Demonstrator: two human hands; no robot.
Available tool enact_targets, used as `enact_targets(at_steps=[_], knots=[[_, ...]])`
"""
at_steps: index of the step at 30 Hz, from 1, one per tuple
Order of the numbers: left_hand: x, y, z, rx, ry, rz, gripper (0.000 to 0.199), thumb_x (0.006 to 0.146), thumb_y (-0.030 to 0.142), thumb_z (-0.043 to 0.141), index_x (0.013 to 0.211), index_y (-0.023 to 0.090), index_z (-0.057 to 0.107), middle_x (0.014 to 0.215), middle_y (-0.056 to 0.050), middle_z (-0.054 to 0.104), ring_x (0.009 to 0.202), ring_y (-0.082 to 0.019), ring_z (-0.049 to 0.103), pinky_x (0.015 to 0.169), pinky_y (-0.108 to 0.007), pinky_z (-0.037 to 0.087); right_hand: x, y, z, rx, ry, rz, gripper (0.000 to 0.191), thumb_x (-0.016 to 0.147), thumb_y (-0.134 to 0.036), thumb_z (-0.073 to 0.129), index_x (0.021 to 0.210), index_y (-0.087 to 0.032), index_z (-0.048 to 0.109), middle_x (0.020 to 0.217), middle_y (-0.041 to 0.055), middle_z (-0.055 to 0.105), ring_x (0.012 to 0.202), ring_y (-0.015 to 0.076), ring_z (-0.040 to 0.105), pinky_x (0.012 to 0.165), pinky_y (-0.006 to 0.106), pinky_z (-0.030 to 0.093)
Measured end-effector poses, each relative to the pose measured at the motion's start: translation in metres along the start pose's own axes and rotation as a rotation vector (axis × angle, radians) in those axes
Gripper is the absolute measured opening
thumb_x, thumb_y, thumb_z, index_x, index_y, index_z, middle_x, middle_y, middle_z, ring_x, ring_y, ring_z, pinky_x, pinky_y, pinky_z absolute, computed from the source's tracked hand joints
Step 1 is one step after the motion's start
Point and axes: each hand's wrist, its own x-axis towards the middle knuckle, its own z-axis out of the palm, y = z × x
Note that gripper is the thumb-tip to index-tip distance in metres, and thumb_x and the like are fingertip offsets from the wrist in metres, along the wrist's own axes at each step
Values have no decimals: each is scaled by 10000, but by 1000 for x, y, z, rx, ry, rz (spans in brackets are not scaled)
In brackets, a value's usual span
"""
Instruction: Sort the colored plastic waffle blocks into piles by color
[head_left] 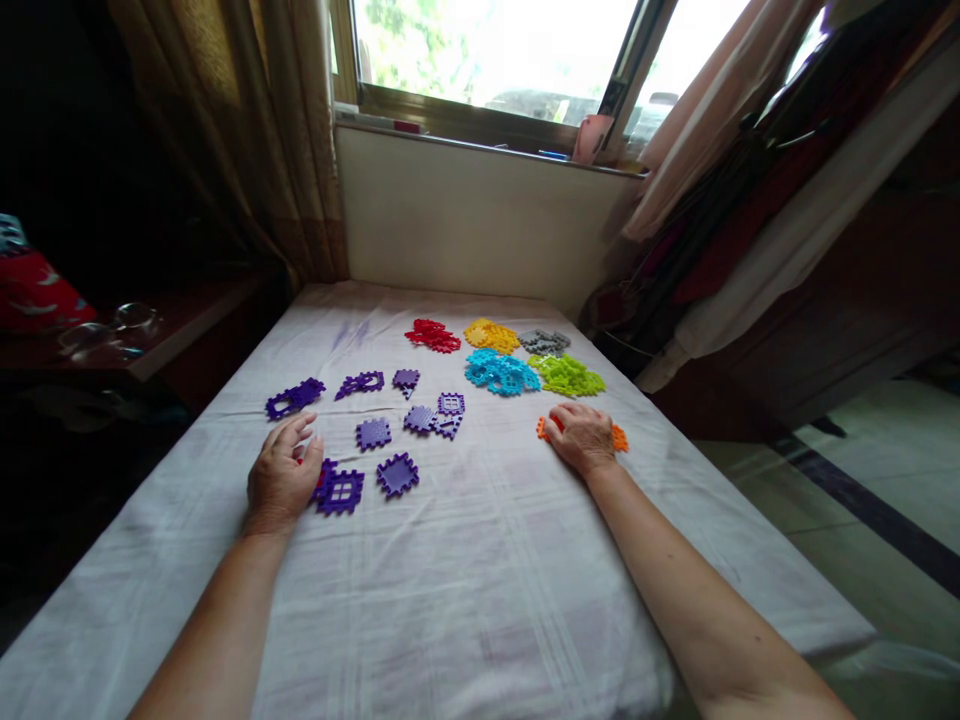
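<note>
My left hand (285,478) rests at the left side of the bed, fingers curled. Bits of red show between its thumb and fingers, and a red interlocking tile (321,480) is partly hidden there. Right beside it lies a purple window tile (341,491). Across the sheet, my right hand (581,436) lies palm down over orange interlocking tiles (619,438), covering most of them with its fingers stretched over the top. More purple pieces are spread between the hands, among them a square tile (397,474) and another square (373,433).
Heaps of red (433,336), yellow (491,335), grey (545,342), blue (502,371) and green tiles (566,375) lie toward the wall. A dark side table (187,325) holding glasses (112,330) stands at left. Clothes (739,270) hang at right.
</note>
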Motion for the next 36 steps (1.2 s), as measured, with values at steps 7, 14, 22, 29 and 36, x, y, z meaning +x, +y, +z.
enact_targets(at_steps=[7,14,22,29,36], knots=[[0,0,0,11,-25,-37,356,847,371,521,1134,201,646,1195,-96,674,921,-196,716,838,-355,616,-1,10,9,17,107,21,294,934,-373,498,1000,-221,741,1203,95,697,1123,256,556,959,420,290],[1,-2,2,27,-20,-55,368,837,385,522,1128,198,650,1169,-97,682,921,-198,717,842,-350,610,-4,2,15,11,116,-82,282,910,-371,513,1010,-234,738,1254,107,681,1257,308,475,1087,530,190],[4,-3,-6,111,0,-76,377,840,395,520,1134,208,663,1123,-98,709,1046,-256,679,977,-427,539,0,-24,9,132,126,-123,310,915,-322,515,1122,-215,719,1303,127,656,1253,295,518,1087,493,298],[64,-41,-8,297,-58,-77,463,844,435,474,1193,183,644,1342,-150,628,1318,-321,518,1137,-491,374,10,-124,9,367,-61,-212,482,941,-429,527,1363,-205,590,1435,145,549,1302,261,509,1077,386,388],[83,-38,12,380,-375,-131,594,848,572,438,1269,195,621,1394,-177,597,1325,-365,516,1123,-631,312,15,-188,11,453,-112,-158,503,938,-478,532,1370,-223,574,1434,169,542,1345,335,457,1106,540,321]])
